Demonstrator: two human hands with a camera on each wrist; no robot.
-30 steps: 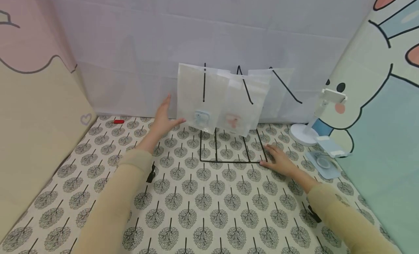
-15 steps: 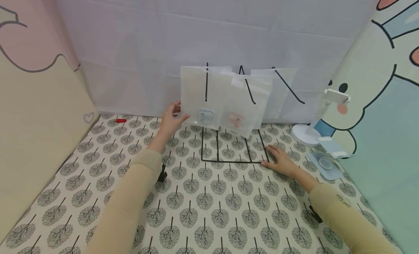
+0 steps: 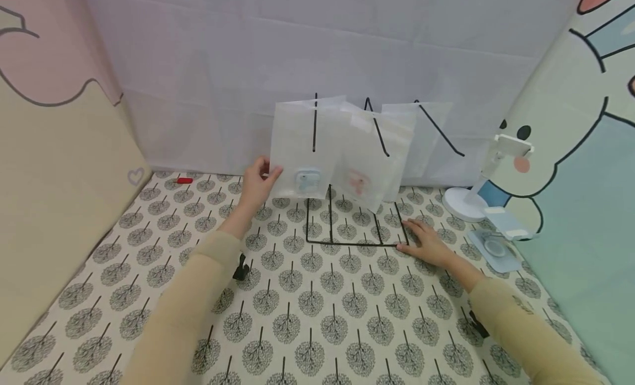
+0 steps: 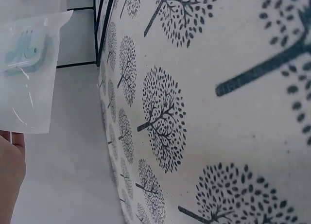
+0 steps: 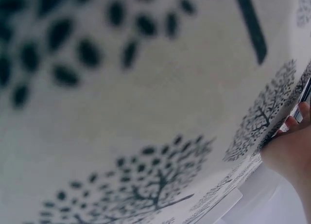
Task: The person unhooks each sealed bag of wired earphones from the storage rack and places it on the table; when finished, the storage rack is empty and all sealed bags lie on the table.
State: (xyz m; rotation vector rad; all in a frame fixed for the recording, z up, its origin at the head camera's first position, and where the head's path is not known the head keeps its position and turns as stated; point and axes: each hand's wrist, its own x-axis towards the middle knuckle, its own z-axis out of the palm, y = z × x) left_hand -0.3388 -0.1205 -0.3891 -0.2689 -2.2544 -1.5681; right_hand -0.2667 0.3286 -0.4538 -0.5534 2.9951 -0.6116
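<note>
My left hand [image 3: 255,183] pinches the left edge of a frosted plastic bag [image 3: 295,137], thumb in front and fingers behind. Inside that bag is a small pale blue item [image 3: 308,180]. The bag hangs from the left hook [image 3: 315,123] of a black wire display rack [image 3: 347,244]. On the middle hook hangs another frosted bag [image 3: 379,170] with a reddish item [image 3: 358,181]. My right hand [image 3: 425,244] rests on the table at the rack's front right corner, fingers on its side bar and thumb by the front bar.
A further frosted bag [image 3: 434,120] hangs on the right hook. To the right stand a white phone stand [image 3: 466,204] and a pale blue folding stand [image 3: 496,250]. A small red object [image 3: 184,181] lies back left on the tree-print tablecloth [image 3: 307,341]. White cloth [image 3: 198,126] closes off the back.
My left hand has moved from beside the bag to its left edge and taken hold of it, and the bag has shifted slightly left. The right hand has stayed at the rack's corner.
</note>
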